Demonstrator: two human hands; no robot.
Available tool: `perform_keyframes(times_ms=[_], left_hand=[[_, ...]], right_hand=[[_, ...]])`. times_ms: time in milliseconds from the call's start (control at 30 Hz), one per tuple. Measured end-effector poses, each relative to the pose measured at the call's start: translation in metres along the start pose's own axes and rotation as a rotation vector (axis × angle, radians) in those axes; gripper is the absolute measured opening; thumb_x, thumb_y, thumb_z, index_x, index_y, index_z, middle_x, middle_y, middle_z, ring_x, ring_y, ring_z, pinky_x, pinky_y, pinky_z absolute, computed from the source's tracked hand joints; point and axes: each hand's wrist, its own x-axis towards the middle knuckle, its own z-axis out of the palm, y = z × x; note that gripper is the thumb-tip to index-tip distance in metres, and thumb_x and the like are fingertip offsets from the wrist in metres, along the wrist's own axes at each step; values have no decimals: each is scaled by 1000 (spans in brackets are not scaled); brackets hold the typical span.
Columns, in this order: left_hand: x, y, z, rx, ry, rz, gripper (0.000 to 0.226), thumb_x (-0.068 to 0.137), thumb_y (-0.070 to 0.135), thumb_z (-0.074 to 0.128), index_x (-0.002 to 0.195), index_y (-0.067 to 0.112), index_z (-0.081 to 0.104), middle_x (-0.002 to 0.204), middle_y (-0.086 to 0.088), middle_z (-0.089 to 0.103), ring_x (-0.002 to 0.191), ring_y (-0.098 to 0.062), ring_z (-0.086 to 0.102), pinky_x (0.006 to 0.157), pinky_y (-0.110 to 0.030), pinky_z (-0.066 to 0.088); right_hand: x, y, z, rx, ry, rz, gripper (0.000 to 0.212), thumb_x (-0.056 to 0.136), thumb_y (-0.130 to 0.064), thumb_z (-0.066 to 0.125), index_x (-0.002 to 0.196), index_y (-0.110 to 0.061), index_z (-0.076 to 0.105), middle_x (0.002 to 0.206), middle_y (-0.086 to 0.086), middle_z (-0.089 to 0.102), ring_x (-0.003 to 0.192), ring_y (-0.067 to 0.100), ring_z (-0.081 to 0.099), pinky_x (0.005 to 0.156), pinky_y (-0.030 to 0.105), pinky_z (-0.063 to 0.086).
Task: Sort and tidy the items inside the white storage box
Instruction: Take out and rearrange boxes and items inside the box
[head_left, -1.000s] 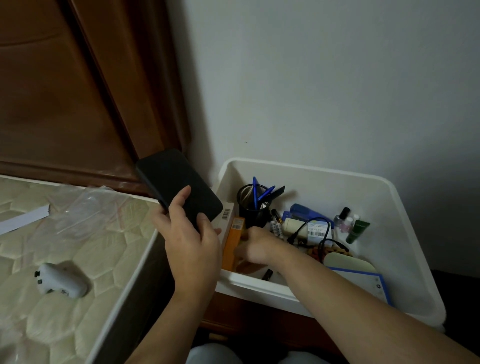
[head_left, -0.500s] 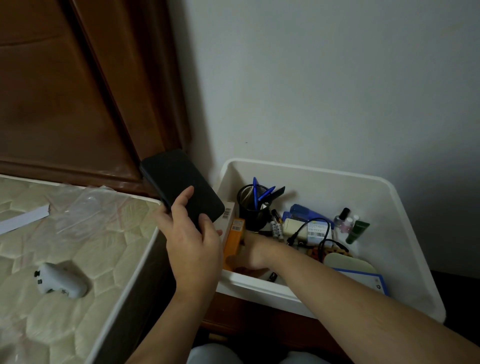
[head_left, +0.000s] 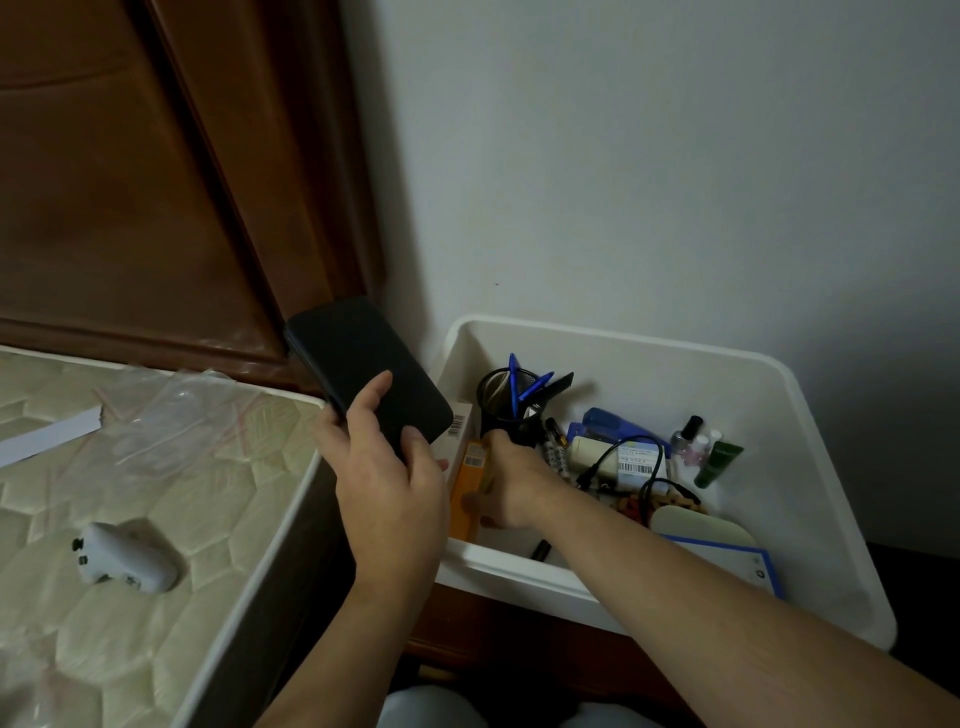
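Note:
The white storage box (head_left: 810, 395) stands against the wall and holds many small items. My left hand (head_left: 387, 483) holds a black phone (head_left: 363, 369) up over the box's left edge. My right hand (head_left: 511, 486) reaches into the box's left end and grips an orange box (head_left: 470, 480) that stands on edge beside a white barcoded box (head_left: 457, 423). Behind my right hand stands a black mesh pen cup (head_left: 501, 397) with blue pens. A black cable (head_left: 631, 457), a blue stapler (head_left: 610, 421), small bottles (head_left: 693, 441) and a green tube (head_left: 719, 462) lie further right.
A mattress (head_left: 156, 519) lies at the left with a white controller (head_left: 127, 564), a clear plastic bag (head_left: 171, 421) and a white paper strip (head_left: 49, 436). A brown wooden headboard (head_left: 130, 182) rises behind it. A blue-edged booklet (head_left: 727, 558) rests in the box's near right.
My right hand has slid left inside the box and closed around the orange box. My left hand with the phone has stayed almost still.

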Motion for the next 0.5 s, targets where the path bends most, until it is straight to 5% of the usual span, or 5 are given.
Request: perform_keyframes(times_ms=[200,400,500], left_hand=[[0,2,0,47,-19,9,54,100,14,60,147,36,43,154,0,30,123,-10,54,91,-38,63],[-3,2,2,140,-84,93,55,98,11,61,146,33,43,154,0,31,103,21,47,84,-11,53],[-2,2,1,148,-98,83,55,98,11,61,146,32,44,154,-1,30,100,17,50,79,-7,49]], right_hand=[[-1,6,-4,92,-71,11,68,94,-18,76,146,-29,34,127,8,58,113,32,66,95,51,60],[-4,9,-6,72,-110,3,71,96,-25,73,151,-31,28,122,6,61,108,30,69,89,47,64],[-7,15,-16,46,-69,16,61,100,-23,67,151,-25,33,123,11,63,104,28,72,86,43,64]])
